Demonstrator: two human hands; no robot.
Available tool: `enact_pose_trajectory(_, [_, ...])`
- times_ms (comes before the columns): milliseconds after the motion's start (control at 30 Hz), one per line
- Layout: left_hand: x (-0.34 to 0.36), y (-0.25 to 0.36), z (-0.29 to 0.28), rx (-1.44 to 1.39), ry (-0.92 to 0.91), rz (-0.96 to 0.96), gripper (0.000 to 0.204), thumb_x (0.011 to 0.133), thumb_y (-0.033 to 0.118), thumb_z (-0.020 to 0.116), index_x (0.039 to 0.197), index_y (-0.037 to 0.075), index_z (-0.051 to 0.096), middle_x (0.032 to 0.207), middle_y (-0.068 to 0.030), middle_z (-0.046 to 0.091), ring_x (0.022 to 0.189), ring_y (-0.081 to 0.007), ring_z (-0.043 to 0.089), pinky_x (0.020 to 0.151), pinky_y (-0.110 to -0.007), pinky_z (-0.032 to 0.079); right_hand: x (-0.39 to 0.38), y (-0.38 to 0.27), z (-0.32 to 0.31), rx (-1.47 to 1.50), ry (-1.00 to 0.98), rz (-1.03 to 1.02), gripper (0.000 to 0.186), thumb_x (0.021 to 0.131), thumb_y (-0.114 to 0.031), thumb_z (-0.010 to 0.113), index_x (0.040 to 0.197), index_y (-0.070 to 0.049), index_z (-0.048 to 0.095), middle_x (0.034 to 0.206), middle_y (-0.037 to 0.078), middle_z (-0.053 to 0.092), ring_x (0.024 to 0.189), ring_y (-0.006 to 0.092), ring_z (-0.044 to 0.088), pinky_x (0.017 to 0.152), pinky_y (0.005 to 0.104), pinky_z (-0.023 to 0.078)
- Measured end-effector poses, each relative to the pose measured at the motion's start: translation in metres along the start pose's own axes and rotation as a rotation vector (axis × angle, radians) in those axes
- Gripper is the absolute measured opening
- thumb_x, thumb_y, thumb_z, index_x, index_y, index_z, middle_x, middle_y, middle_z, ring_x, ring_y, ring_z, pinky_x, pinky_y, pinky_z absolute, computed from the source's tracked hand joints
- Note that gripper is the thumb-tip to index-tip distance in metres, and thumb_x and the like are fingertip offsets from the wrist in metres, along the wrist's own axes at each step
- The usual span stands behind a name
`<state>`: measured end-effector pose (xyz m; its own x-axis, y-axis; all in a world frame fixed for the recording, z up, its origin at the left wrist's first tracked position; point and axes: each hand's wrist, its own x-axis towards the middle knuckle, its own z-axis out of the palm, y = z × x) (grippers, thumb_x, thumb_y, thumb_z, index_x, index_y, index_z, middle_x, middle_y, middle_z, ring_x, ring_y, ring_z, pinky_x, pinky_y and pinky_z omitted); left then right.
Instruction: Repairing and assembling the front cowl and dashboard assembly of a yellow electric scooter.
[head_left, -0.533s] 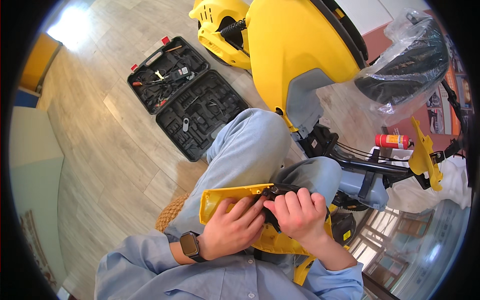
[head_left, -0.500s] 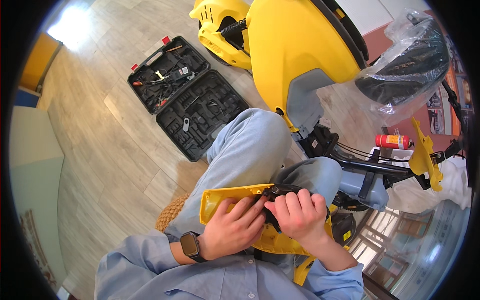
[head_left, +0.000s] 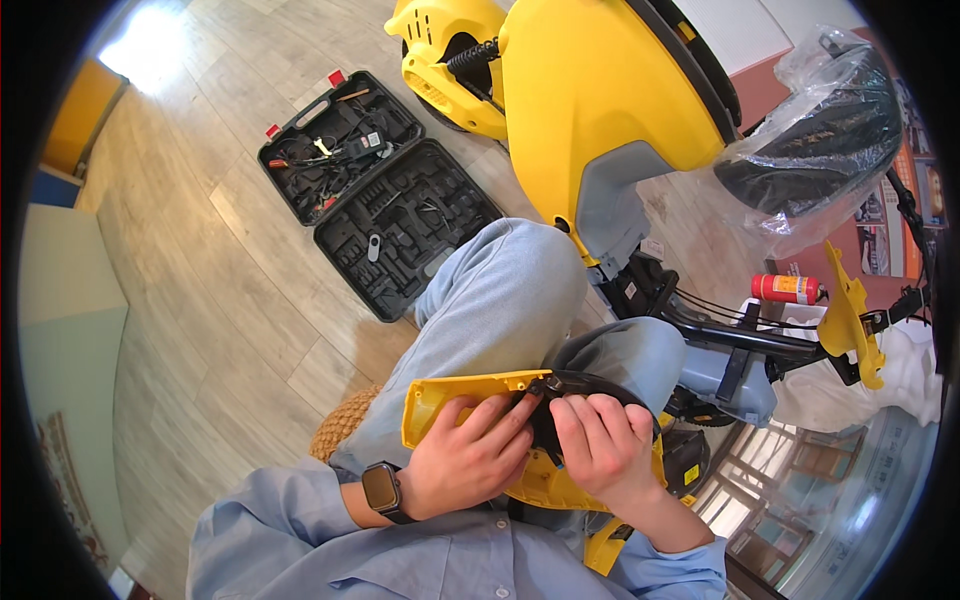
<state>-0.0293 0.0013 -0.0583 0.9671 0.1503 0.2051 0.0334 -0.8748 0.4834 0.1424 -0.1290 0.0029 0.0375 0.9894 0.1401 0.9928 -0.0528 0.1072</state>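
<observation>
A yellow plastic panel with a ribbed inner side lies across my lap. A black plastic piece is set against it. My left hand, with a watch on its wrist, grips the panel, its fingertips reaching the black piece and the thumb hidden. My right hand is closed, fingers curled at the black piece's near edge; the exact hold is partly hidden by the knuckles.
An open black tool case lies on the wooden floor ahead. To the right stands a yellow scooter with its dark frame exposed. Beyond are a plastic-wrapped seat and a red extinguisher. A woven stool is beneath me.
My right hand has turned and dropped slightly, its knuckles now lower over the black piece. My left hand stays nearly still on the panel.
</observation>
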Motion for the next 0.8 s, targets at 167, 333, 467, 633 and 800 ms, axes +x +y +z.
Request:
enact_pose_trajectory(167, [-0.001,-0.002,-0.001,0.001,0.000,0.000,0.030,0.089,0.033,0.076,0.111,0.013,0.071,0.152,-0.0068,0.063,0.124,-0.0229,0.062,0.095,-0.042,0.050,0.001,-0.003,0.003,-0.144,0.010,-0.018,0.013,0.100,-0.019,0.070,0.110,-0.010,0.072,0.098,-0.002,0.072,0.087,0.0143,0.065,0.080,0.0352,0.037])
enact_pose_trajectory(333, [0.000,-0.001,-0.002,0.005,-0.013,-0.003,0.031,0.089,0.033,0.076,0.111,0.013,0.072,0.152,-0.0065,0.064,0.124,-0.0230,0.062,0.095,-0.042,0.050,0.001,0.000,0.005,-0.197,-0.025,-0.014,0.014,0.107,-0.025,0.070,0.102,-0.012,0.071,0.091,-0.003,0.070,0.081,0.0135,0.063,0.075,0.0349,0.036])
enact_pose_trajectory(467, [0.000,-0.001,-0.001,0.007,-0.013,-0.001,0.032,0.088,0.034,0.076,0.111,0.012,0.072,0.151,-0.0065,0.064,0.124,-0.0231,0.062,0.095,-0.042,0.050,0.000,0.000,0.009,-0.199,0.025,-0.023,0.014,0.106,-0.025,0.071,0.102,-0.011,0.071,0.089,-0.004,0.069,0.080,0.0134,0.062,0.074,0.0348,0.036])
enact_pose_trajectory(633, [-0.001,-0.001,0.000,0.007,-0.002,0.003,0.032,0.088,0.034,0.076,0.111,0.012,0.073,0.150,-0.0062,0.064,0.124,-0.0231,0.062,0.095,-0.042,0.050,0.006,-0.005,0.008,-0.213,0.057,-0.059,0.013,0.105,-0.026,0.070,0.102,-0.013,0.071,0.089,-0.004,0.067,0.078,0.0140,0.060,0.074,0.0351,0.037])
enact_pose_trajectory(800, [0.000,-0.001,0.000,-0.001,0.000,0.004,0.033,0.089,0.034,0.076,0.112,0.011,0.072,0.147,-0.0063,0.065,0.125,-0.0229,0.061,0.097,-0.043,0.050,0.010,-0.007,0.011,-0.243,0.067,-0.029,0.015,0.105,-0.027,0.070,0.098,-0.015,0.070,0.087,-0.004,0.064,0.077,0.0144,0.058,0.073,0.0346,0.037])
